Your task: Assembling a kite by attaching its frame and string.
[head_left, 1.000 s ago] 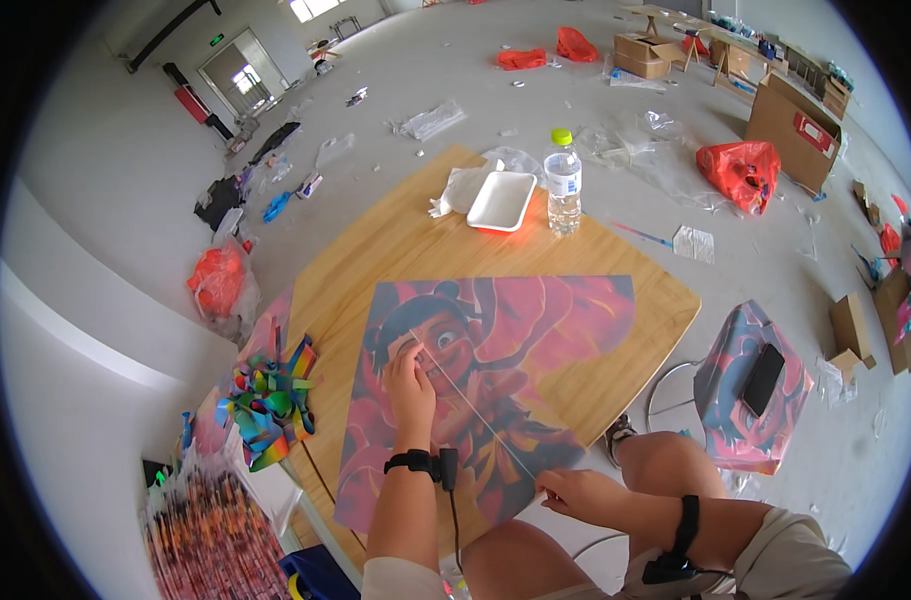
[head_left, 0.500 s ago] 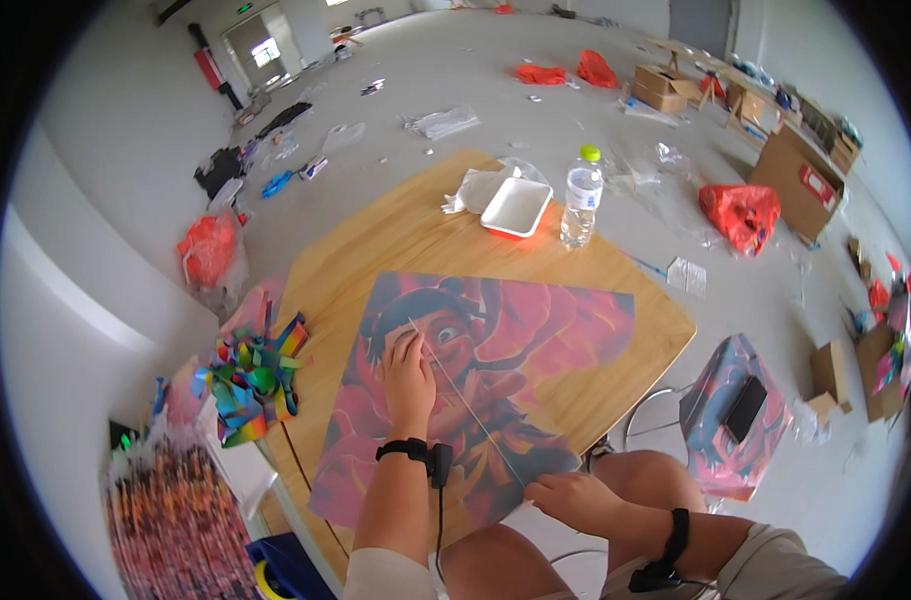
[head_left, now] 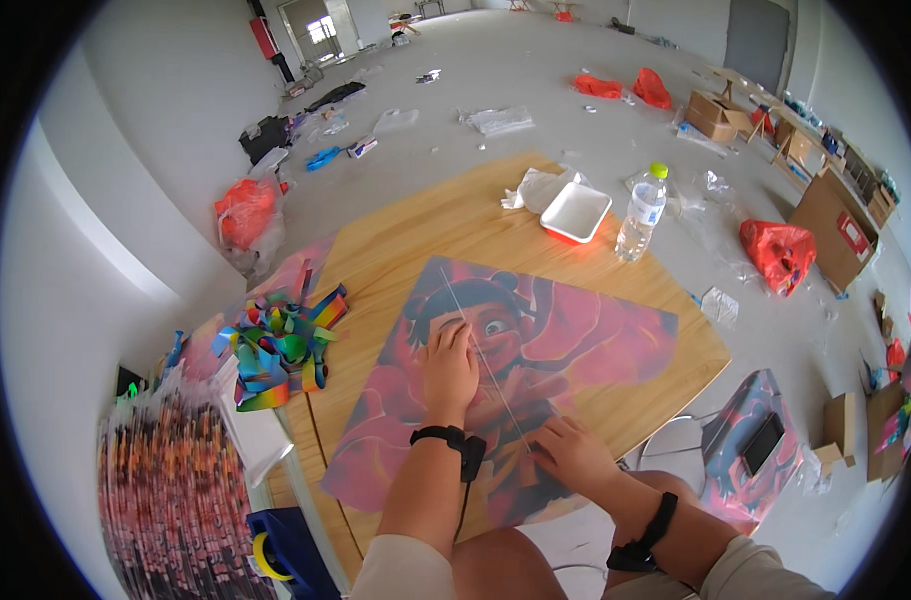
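Note:
A large printed sheet [head_left: 595, 340], pink and dark with a cartoon figure on it, lies on the wooden table in front of me. Across it runs a thin white rod [head_left: 487, 372], slanting from the far left corner of the sheet toward my right hand. My left hand [head_left: 449, 368] rests on the sheet, fingers laid flat beside the printed eye and touching the rod. The near end of the rod is in the closed fingers of my right hand [head_left: 573, 455]; the fingertips are partly hidden. Both wrists wear black bands.
On the table [head_left: 385, 240] stand a white tray [head_left: 576, 210] and a water bottle [head_left: 639, 215]. Rainbow ribbons [head_left: 285, 345] lie at the left, above a stack of printed packs [head_left: 170, 490]. A phone [head_left: 762, 444] lies on another printed piece at right.
The rod has slid away from me, its far end now close to the sheet's far corner. My right hand has moved forward with it. The whole view has shifted, placing things farther right.

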### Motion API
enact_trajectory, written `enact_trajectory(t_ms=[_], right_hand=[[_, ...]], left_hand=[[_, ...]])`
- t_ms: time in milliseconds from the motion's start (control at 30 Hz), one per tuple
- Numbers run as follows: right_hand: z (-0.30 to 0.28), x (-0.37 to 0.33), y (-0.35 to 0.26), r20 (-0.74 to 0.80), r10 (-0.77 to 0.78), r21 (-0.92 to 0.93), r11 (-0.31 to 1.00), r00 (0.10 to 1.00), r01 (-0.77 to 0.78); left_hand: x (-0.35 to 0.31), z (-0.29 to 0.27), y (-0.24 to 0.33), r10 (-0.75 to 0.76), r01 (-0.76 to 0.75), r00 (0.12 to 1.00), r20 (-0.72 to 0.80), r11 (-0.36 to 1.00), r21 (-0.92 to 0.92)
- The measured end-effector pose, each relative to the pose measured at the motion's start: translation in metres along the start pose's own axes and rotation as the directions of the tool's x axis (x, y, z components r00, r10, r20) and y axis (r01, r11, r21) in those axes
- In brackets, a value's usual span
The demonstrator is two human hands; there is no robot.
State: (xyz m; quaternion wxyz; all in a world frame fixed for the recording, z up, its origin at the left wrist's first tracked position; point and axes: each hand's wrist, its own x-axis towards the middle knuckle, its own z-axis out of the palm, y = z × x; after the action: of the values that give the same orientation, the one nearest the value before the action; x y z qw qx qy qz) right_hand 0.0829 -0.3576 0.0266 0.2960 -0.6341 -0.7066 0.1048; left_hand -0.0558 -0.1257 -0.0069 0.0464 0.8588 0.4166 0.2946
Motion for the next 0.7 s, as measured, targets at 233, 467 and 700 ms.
enact_trajectory(t_ms=[233, 467, 700], right_hand=[[0.006, 0.006, 0.005, -0.078, 0.040, 0.040, 0.999, 0.996, -0.037], [0.019, 0.012, 0.011, -0.146, 0.079, 0.027, 0.997, 0.986, -0.076], [0.020, 0.016, 0.010, -0.167, 0.143, 0.023, 0.990, 0.976, -0.141]], left_hand=[[0.002, 0.008, -0.001, 0.029, -0.029, 0.999, -0.022, 0.999, -0.024], [0.003, 0.007, 0.000, 0.051, -0.054, 0.997, -0.055, 0.997, -0.059], [0.004, 0.010, 0.000, 0.049, -0.050, 0.999, -0.010, 0.995, -0.087]])
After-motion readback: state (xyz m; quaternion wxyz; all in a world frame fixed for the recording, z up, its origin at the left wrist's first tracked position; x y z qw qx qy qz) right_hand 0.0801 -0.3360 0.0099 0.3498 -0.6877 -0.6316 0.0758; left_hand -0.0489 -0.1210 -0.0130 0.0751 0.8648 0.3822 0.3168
